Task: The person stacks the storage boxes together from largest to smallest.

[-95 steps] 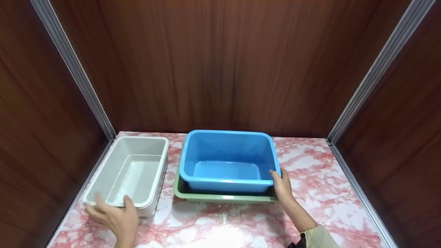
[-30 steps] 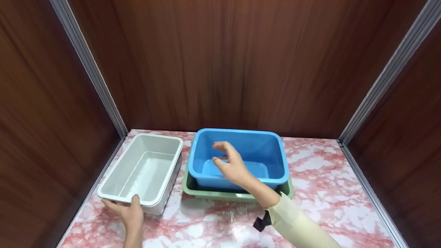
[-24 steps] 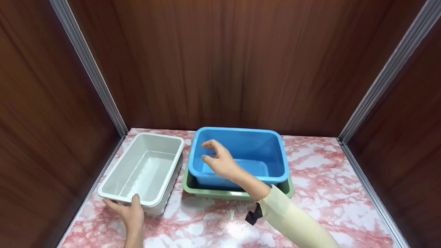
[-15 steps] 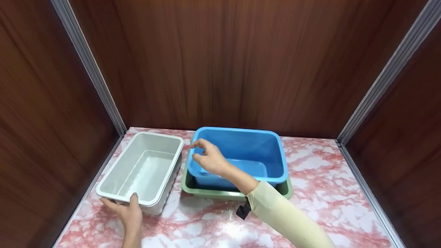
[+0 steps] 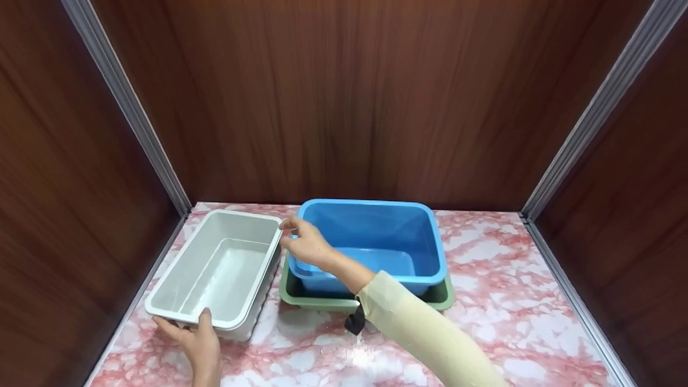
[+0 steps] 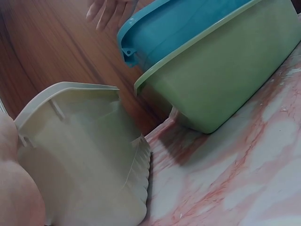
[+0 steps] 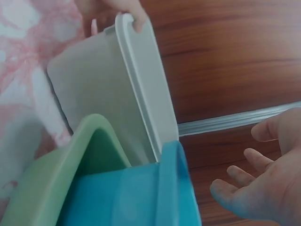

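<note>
A pale grey plastic basin (image 5: 236, 279) stands at the left of the table. My left hand (image 5: 200, 341) grips its near rim, thumb over the inside and fingers under the outer edge. In the left wrist view the basin's ribbed outer wall (image 6: 89, 160) shows beside that hand. My right hand (image 5: 307, 244) hovers over the left end of a blue basin (image 5: 376, 263), close to the grey basin's far right corner. In the right wrist view its fingers are spread, loosely bent and holding nothing. The blue basin sits inside a green basin (image 5: 317, 303).
The table (image 5: 510, 301) has a red and white marbled top. Dark wood-grain panels (image 5: 344, 107) rise at the back and both sides, with metal strips (image 5: 591, 113) at the corners. A narrow gap separates the grey basin from the green one.
My right hand has let go of the blue basin's right rim and moved left across it towards the grey basin. My left hand has taken hold of the grey basin's near rim.
</note>
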Motion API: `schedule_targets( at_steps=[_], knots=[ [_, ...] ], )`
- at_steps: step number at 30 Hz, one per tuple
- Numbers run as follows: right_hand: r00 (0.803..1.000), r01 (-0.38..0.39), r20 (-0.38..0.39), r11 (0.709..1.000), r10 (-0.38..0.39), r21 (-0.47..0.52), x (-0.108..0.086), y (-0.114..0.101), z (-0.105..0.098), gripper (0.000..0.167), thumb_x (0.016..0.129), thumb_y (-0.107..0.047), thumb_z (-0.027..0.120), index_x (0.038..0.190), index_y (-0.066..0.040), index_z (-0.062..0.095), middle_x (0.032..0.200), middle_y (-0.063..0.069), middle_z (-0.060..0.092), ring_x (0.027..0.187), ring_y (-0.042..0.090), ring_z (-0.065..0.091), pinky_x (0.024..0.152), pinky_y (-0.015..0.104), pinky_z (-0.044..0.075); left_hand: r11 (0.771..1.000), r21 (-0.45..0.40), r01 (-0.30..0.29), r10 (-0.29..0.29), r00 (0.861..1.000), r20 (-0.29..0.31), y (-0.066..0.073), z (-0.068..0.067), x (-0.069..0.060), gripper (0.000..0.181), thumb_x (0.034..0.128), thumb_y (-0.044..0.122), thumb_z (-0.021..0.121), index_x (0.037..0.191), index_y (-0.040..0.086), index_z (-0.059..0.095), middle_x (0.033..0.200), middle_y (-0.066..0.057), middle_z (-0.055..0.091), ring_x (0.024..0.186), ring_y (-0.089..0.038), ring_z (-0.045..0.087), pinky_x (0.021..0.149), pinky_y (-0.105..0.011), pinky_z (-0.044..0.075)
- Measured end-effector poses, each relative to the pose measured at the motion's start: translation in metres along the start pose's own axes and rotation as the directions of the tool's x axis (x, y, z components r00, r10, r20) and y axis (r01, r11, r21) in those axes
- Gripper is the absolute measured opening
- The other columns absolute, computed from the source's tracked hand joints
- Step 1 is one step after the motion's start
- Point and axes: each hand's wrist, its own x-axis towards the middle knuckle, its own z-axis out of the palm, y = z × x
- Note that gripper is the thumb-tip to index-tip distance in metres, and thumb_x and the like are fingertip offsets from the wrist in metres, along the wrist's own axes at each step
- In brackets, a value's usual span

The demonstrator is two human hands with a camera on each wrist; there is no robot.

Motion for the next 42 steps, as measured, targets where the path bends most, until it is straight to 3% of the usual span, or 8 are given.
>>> schedule_targets(
  at_steps=[6,11,14,18,21,25,29,42],
  knots=[
    [1.000,0.003,-0.029,1.000,-0.003,-0.015,0.010,0.002,0.017,0.032,0.090,-0.007,0.054,0.121,-0.011,0.058,0.129,0.004,0.055,0.108,0.020,0.050,0.080,0.033,0.044,1.000,0.014,0.003,-0.002,1.000,-0.025,-0.007,-0.001,0.003,0.100,0.0929,-0.001,0.053,0.151,0.031,-0.023,0.161,-0.003,-0.014,0.146,-0.020,0.005,0.113,-0.024,0.015],
    [0.999,-0.021,-0.040,0.998,0.019,-0.060,0.021,0.006,0.026,0.039,0.089,-0.008,0.056,0.128,-0.010,0.057,0.110,0.004,0.060,0.073,0.014,0.049,0.065,0.028,0.043,1.000,0.014,0.006,-0.005,0.999,-0.043,-0.005,0.001,-0.001,0.098,0.0931,0.000,0.051,0.152,0.029,-0.022,0.161,-0.006,-0.010,0.145,-0.020,0.009,0.113,-0.023,0.015],
    [0.999,-0.030,-0.046,0.995,0.026,-0.098,0.026,0.006,0.026,0.042,0.090,-0.008,0.057,0.132,-0.009,0.055,0.109,0.002,0.059,0.063,0.014,0.047,0.061,0.028,0.043,1.000,0.013,0.004,-0.004,0.999,-0.045,-0.002,0.005,-0.004,0.097,0.0928,0.000,0.050,0.152,0.027,-0.022,0.161,-0.009,-0.010,0.145,-0.020,0.009,0.114,-0.026,0.014],
    [0.999,-0.018,-0.034,0.992,0.014,-0.126,0.031,0.005,0.023,0.043,0.092,-0.009,0.058,0.135,-0.007,0.053,0.127,0.005,0.056,0.068,0.016,0.050,0.065,0.030,0.044,1.000,0.004,0.000,0.000,0.999,-0.051,0.000,0.007,-0.006,0.096,0.0929,0.000,0.050,0.152,0.028,-0.021,0.161,-0.010,-0.010,0.144,-0.019,0.011,0.115,-0.030,0.015],
    [1.000,-0.006,-0.020,0.992,0.004,-0.124,0.036,0.004,0.024,0.043,0.092,-0.009,0.058,0.135,-0.007,0.053,0.139,0.006,0.051,0.088,0.016,0.054,0.075,0.031,0.046,1.000,0.014,0.010,-0.009,0.998,-0.058,-0.001,0.006,-0.005,0.096,0.0935,0.002,0.050,0.152,0.029,-0.020,0.161,-0.010,-0.008,0.143,-0.020,0.014,0.114,-0.030,0.017],
    [1.000,-0.001,-0.006,0.992,0.000,-0.123,0.044,0.004,0.028,0.045,0.092,-0.011,0.059,0.136,-0.008,0.052,0.142,0.006,0.049,0.113,0.015,0.050,0.089,0.032,0.045,0.999,0.023,0.024,-0.022,0.998,-0.065,-0.004,0.005,-0.004,0.096,0.0939,0.002,0.051,0.152,0.032,-0.020,0.161,-0.009,-0.007,0.143,-0.022,0.016,0.113,-0.027,0.019],
    [1.000,-0.010,0.007,0.993,0.011,-0.115,0.048,0.007,0.033,0.047,0.092,-0.010,0.058,0.138,-0.007,0.050,0.143,0.007,0.047,0.123,0.016,0.047,0.096,0.033,0.044,0.998,0.033,0.046,-0.044,0.997,-0.069,-0.007,0.003,-0.005,0.096,0.0944,0.003,0.051,0.151,0.034,-0.020,0.162,-0.009,-0.006,0.143,-0.023,0.018,0.112,-0.026,0.020],
    [1.000,0.018,0.003,0.972,-0.017,-0.234,0.067,0.014,0.039,0.051,0.088,-0.010,0.059,0.138,-0.003,0.050,0.138,0.008,0.052,0.124,0.017,0.048,0.100,0.031,0.041,0.999,-0.038,-0.006,0.003,0.997,-0.076,-0.017,0.002,-0.007,0.094,0.0931,-0.003,0.048,0.153,0.027,-0.018,0.161,-0.009,-0.005,0.142,-0.017,0.016,0.113,-0.028,0.020]
  ],
)
